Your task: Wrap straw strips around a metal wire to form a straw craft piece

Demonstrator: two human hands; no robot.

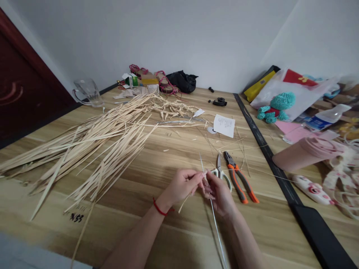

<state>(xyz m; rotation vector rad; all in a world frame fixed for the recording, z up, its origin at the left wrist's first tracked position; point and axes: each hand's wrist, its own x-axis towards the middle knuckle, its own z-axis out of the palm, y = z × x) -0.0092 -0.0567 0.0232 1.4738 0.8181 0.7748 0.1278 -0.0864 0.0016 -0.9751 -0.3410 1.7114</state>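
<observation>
My left hand (181,185), with a red cord at its wrist, is closed in a pinch, and a short end of a pale straw strip (183,203) hangs below its fingers. My right hand (222,197) is closed around a thin silvery wire (215,220). The wire's tip sticks up past the fingertips, and its long end runs down toward me. Both hands meet at the wire; their fingers partly hide where strip and wire touch. Just beyond my right hand lie scissors (219,168) with pale handles. Pliers (239,177) with orange and grey grips rest to their right.
Long straw strips (112,127) spread over the table's left side, with curled braided pieces (171,106) behind. A glass mug (89,91) stands far left. A written paper note (224,126) lies ahead. A pink roll (305,153), crocheted doll (279,106) and bottle (328,116) crowd the right.
</observation>
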